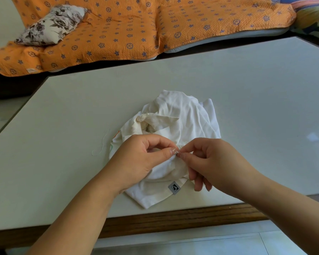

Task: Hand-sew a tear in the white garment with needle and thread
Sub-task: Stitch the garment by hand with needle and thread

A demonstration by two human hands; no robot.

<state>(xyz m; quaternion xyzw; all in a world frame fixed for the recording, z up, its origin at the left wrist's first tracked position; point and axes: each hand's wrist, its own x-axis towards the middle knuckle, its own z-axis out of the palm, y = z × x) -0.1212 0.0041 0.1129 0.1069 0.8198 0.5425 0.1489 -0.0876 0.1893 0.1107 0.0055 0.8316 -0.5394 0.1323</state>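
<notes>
White garment (182,115) beneath left hand (136,159) and right hand (212,161), needle (178,154) perhaps between.

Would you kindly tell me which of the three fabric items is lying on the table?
The white garment, bunched on the table; the orange quilt and flowered pillow lie on the seat behind.
</notes>
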